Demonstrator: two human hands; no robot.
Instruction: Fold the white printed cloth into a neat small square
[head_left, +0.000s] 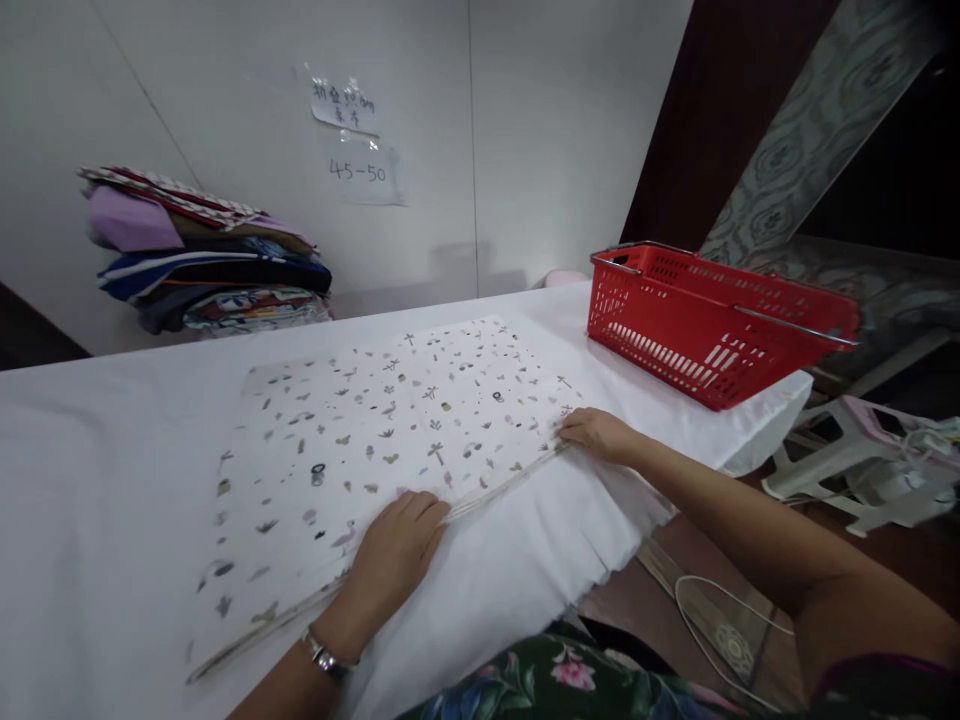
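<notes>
A white cloth with small printed motifs [390, 420] lies flat on the white table [97, 480]. My left hand [394, 555] rests on the cloth's near edge, its fingers curled over and pinching the hem. My right hand [596, 432] grips the same hem at the cloth's near right corner, fingers closed on the fabric. The hem is stretched taut between the two hands. A metal bracelet sits on my left wrist.
A red plastic basket [712, 325] with metal handles stands at the table's right end. A stack of folded fabrics [206, 255] sits at the back left against the white wall, which bears paper notes [352, 140]. White stools [862, 460] and a cable lie on the floor at right.
</notes>
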